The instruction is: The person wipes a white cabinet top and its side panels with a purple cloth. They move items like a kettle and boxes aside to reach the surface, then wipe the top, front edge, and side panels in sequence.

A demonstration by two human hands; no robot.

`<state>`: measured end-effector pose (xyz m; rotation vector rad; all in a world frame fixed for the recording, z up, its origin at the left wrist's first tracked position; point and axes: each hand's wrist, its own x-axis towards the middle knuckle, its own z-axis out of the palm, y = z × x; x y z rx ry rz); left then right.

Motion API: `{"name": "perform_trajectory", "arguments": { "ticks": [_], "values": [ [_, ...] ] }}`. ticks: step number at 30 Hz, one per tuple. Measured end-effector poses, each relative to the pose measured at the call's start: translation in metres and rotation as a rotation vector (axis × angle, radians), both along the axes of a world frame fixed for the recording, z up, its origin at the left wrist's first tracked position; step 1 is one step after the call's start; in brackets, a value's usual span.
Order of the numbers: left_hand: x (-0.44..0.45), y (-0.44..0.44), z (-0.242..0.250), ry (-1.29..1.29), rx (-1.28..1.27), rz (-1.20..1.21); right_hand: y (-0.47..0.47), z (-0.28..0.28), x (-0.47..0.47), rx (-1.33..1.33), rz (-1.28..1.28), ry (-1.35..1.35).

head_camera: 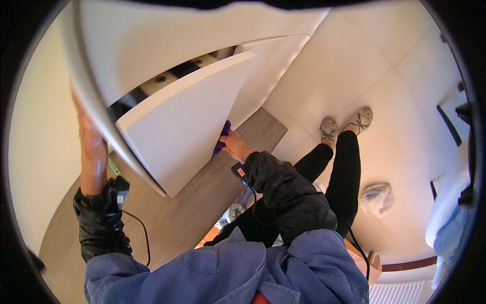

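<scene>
A white panel (186,117), which looks like a drawer or cabinet front, stands out from a white furniture body, with a dark gap behind its upper edge. My right hand (235,146) grips a purple cloth (223,137) at the panel's lower right side. On the left, my left hand (91,148) rests against the outer side of a white curved-looking board (100,110); its fingertips are partly hidden and blurred. Just beside my left wrist, a green handled item (114,165) lies on the grey wood-look surface (182,197).
A clear plastic bag (376,198) lies on the pale tiled floor (379,95) near my legs. Blue and white fabric (450,224) hangs at the right edge. A white ribbed object (396,292) stands at the lower right. Black cables run from both wrists.
</scene>
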<state>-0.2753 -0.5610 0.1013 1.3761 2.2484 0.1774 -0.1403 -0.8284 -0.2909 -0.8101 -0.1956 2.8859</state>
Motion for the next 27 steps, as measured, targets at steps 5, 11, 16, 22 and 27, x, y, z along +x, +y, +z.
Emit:
{"name": "perform_trajectory", "arguments": {
  "ticks": [5, 11, 16, 22, 27],
  "values": [
    [0.066, 0.032, -0.035, 0.184, -0.011, -0.49, 0.073, 0.022, 0.052, -0.212, -0.337, -0.234],
    [0.084, 0.039, -0.042, 0.206, 0.036, -0.475, 0.144, 0.102, 0.123, 0.059, -0.644, -0.474],
    [0.082, 0.037, -0.053, 0.253, 0.075, -0.481, 0.174, 0.213, 0.12, 0.57, -0.523, -0.717],
    [0.086, 0.039, -0.059, 0.279, 0.095, -0.437, 0.185, 0.275, 0.115, 1.26, -0.81, -0.703],
    [0.091, 0.041, -0.061, 0.285, 0.116, -0.4, 0.138, 0.263, 0.104, 1.364, -0.693, -0.675]
  ]
}}
